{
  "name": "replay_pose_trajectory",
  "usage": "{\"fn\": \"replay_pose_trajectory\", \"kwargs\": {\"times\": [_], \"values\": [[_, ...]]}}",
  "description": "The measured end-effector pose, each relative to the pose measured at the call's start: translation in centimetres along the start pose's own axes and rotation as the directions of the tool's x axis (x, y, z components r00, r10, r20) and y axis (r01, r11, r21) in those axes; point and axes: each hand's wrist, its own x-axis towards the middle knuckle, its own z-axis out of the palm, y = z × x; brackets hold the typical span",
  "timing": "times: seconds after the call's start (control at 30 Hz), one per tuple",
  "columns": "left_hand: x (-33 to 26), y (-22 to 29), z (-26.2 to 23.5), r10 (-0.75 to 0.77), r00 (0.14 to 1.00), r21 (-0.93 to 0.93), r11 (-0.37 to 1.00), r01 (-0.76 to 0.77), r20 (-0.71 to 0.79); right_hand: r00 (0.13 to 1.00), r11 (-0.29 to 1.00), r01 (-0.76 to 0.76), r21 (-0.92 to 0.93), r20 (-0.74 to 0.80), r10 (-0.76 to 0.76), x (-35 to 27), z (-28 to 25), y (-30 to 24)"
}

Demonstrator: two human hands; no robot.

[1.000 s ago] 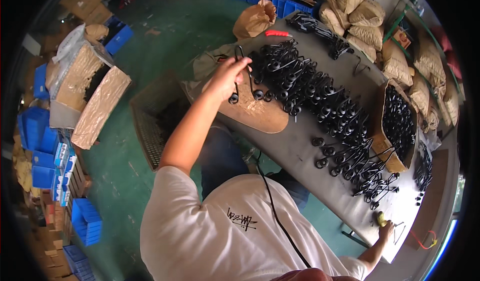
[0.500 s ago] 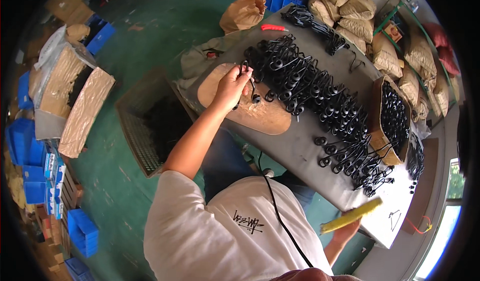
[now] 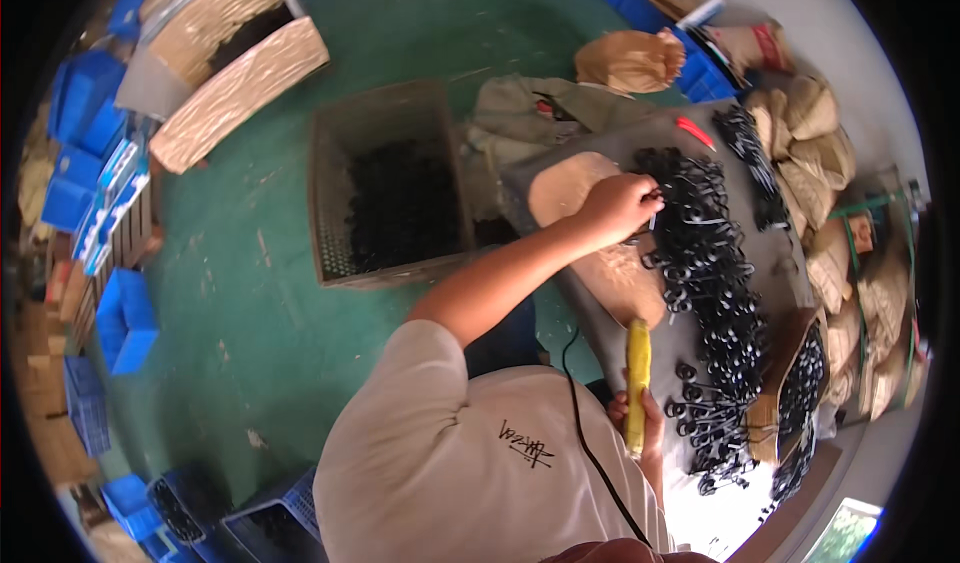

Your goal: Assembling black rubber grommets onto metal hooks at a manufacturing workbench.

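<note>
My left hand (image 3: 622, 209) is closed over the edge of the brown board (image 3: 572, 188), against the heap of black bent parts. Its fingertips pinch a thin black bent part (image 3: 652, 199), mostly hidden by the hand. My right hand (image 3: 648, 421) is low by the table's near edge, wrapped round a long yellow object (image 3: 637, 383) held upright, its kind unclear. The heap of black bent rods with round ends (image 3: 715, 298) runs along the grey table (image 3: 606, 315).
A carton of black parts (image 3: 766, 403) stands right of the heap. A red-handled tool (image 3: 695, 132) lies at the far end. Left of the table, a mesh crate (image 3: 328, 203) holds dark pieces on the green floor. Stacked sacks (image 3: 815, 163) line the right.
The view has turned, so the table sits further right. My left hand has moved from over the board to the heap's edge. The yellow object has swung from slanted to upright.
</note>
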Motion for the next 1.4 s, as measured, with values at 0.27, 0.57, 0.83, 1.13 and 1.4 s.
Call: {"fn": "replay_pose_trajectory", "kwargs": {"times": [0.27,0.57,0.83,1.13,1.4], "values": [[-0.2,-1.5,-1.9,0.018,0.999,0.106,0.994,-0.013,-0.048,0.97,0.563,0.031,-0.826,-0.111,-0.216,-0.1,5.1,-3.3],[0.6,0.3,-1.5,0.051,0.998,0.441,0.895,-0.062,0.037,0.574,-0.306,0.384,-0.871,0.485,-0.66,12.1,9.3,-4.1],[-0.5,-0.6,-1.8,0.013,0.999,0.006,1.0,-0.013,-0.032,0.785,-0.112,0.283,-0.953,0.297,-0.544,11.3,10.6,-4.8],[-3.6,1.9,-1.4,0.041,0.999,0.073,0.996,-0.043,0.021,0.65,-0.003,0.418,-0.908,0.301,-0.698,5.9,11.1,-3.4],[-3.0,2.1,-1.2,-0.026,0.996,0.069,0.997,0.02,0.08,0.941,-0.079,0.078,-0.994,0.099,-0.324,12.6,9.2,-4.0]]}}
